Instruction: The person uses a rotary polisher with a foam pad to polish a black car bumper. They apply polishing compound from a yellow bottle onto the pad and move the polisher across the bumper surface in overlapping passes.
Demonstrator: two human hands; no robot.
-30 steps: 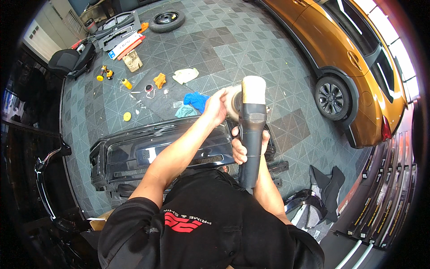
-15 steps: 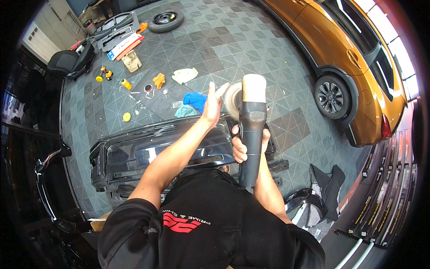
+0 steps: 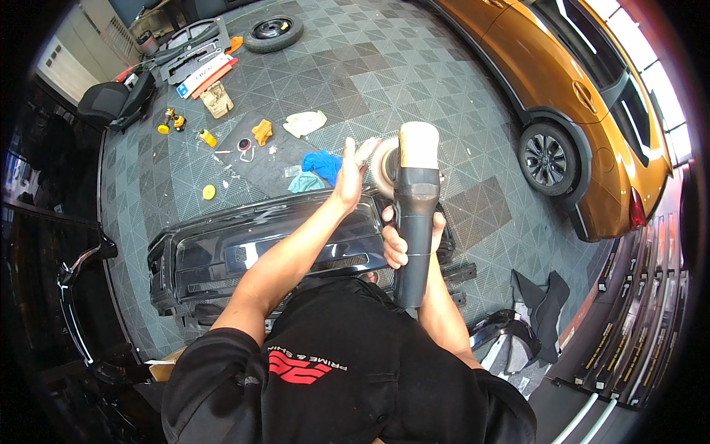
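Observation:
A handheld polisher (image 3: 416, 214), black with a white head cover, stands upright in front of my chest. My right hand (image 3: 397, 248) is wrapped round its dark handle. The polisher's round, pale pad (image 3: 382, 169) faces left. Beside it is my left hand (image 3: 351, 174), open, fingers stretched, with the fingertips at the pad's edge; whether they press on it I cannot tell. Below both hands lies a large glossy black car panel (image 3: 214, 255), partly hidden by my left forearm and body.
Beyond the panel, blue and teal cloths (image 3: 322, 166), an orange cloth (image 3: 261, 132) and a yellow bottle (image 3: 208, 138) lie on the tiled floor. An orange car (image 3: 584, 96) stands at the right. Further off are a spare wheel (image 3: 274, 35) and a yellow-black drill (image 3: 174, 120).
My left fingertips have shifted slightly at the pad, and the pad's edge looks sharper than before. The polisher and my right hand stay almost in place.

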